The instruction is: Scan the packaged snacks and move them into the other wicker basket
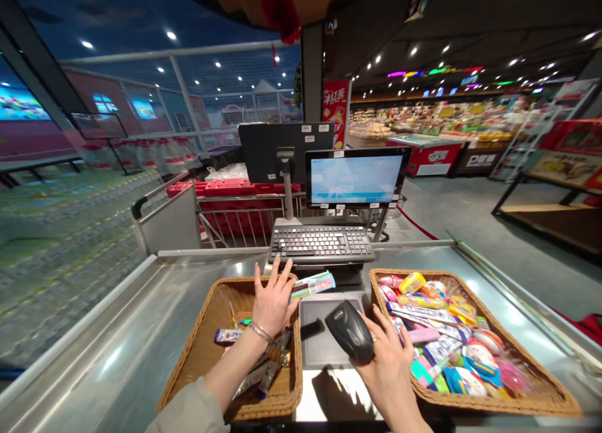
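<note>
My left hand (pixel 274 302) is over the right rim of the left wicker basket (pixel 188 351), fingers stretched toward the keyboard. A slim light-blue packet (pixel 314 285) with a barcode label sticks out between its thumb and forefinger. My right hand (pixel 388 361) is closed around a black barcode scanner (pixel 350 331), whose head points up and left, toward the packet. Below the two lies a grey flat plate (pixel 313 351) set in the counter. In the left basket are a blue-and-white wrapped bar (pixel 227 336) and several other small items, partly hidden by my left forearm.
The right wicker basket (pixel 531 383) holds many colourful packets and toys, right beside my right hand. A keyboard (pixel 322 242) and a lit screen (pixel 356 179) stand behind the metal counter (pixel 126 333). A shopping cart (pixel 169 210) is beyond the counter.
</note>
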A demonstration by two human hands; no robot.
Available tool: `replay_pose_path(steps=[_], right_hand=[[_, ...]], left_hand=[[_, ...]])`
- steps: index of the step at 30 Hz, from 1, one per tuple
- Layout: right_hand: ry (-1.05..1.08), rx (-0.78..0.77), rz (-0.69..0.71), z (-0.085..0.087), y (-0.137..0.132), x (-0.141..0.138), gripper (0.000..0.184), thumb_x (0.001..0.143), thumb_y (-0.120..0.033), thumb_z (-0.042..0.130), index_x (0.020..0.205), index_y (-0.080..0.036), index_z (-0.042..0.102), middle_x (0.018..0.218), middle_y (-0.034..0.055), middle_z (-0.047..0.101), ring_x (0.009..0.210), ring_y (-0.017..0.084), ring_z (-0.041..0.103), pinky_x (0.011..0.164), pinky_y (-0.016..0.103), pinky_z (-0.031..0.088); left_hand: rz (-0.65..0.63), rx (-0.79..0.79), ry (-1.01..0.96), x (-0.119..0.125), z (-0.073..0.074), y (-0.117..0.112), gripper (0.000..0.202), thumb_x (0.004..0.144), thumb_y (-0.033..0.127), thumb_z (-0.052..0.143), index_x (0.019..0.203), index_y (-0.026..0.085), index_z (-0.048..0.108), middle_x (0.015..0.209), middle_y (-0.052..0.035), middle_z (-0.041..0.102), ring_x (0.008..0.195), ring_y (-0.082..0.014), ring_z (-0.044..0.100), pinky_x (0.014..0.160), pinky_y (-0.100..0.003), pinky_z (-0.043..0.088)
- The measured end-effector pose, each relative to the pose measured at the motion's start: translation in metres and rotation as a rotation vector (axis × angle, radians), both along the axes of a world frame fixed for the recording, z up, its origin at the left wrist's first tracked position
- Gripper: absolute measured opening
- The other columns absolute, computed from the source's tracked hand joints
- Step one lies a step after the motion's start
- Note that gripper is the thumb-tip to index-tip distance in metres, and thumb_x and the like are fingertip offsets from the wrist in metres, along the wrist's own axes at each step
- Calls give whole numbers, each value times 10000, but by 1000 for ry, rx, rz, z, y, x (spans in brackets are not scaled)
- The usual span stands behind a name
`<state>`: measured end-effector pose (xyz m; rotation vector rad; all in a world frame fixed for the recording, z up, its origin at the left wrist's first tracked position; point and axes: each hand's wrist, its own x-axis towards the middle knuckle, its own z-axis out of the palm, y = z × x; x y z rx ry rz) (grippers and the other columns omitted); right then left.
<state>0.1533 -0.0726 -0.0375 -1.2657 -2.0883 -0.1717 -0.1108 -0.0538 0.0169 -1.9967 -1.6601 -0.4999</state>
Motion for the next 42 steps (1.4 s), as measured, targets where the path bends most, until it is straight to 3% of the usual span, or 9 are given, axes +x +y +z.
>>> replay_pose_path(steps=[15, 22, 26, 33, 42], right_hand=[[42, -26, -201, 0, -12, 34, 356, 751, -238, 567, 1100, -268, 633, 1205, 33, 666, 1280, 292, 478, 1108, 547, 162], [69, -26, -276, -2, -16, 51, 231, 773, -277, 576, 986, -261, 664, 1180, 35, 678, 1276, 293, 475, 1113, 561, 149], [60, -21, -315, -2, -18, 64, 285, 783, -335, 597, 1052, -270, 666, 1189, 44, 672, 1281, 303, 470, 1105, 561, 159], [86, -41, -430, -1, -21, 79, 239, 800, -366, 592, 994, -262, 687, 1177, 51, 681, 1265, 313, 480, 1086, 559, 177], [110, 36, -505, 3, -23, 102, 387, 819, -504, 581, 1091, -234, 642, 1129, 68, 700, 1215, 318, 516, 1065, 542, 214]], left_hand=[[-169, 15, -13, 43, 1, 27, 336, 801, 403, 658, 1089, 232, 682, 1495, -89, 421, 1433, -371, 267, 1145, -699, -3], [-238, -2, -11, 66, 1, 41, 337, 807, 419, 654, 1089, 238, 680, 1507, -65, 403, 1435, -364, 266, 1150, -690, -26], [-283, 3, -11, 81, 2, 50, 325, 798, 409, 662, 1073, 237, 686, 1493, -74, 426, 1429, -369, 278, 1147, -696, -23], [-355, 7, -1, 106, 2, 64, 322, 805, 413, 649, 1073, 237, 680, 1499, -74, 414, 1430, -363, 279, 1147, -686, -57], [-440, 19, -16, 138, -2, 77, 314, 819, 416, 633, 1074, 238, 673, 1493, -72, 427, 1431, -356, 280, 1152, -674, -65]])
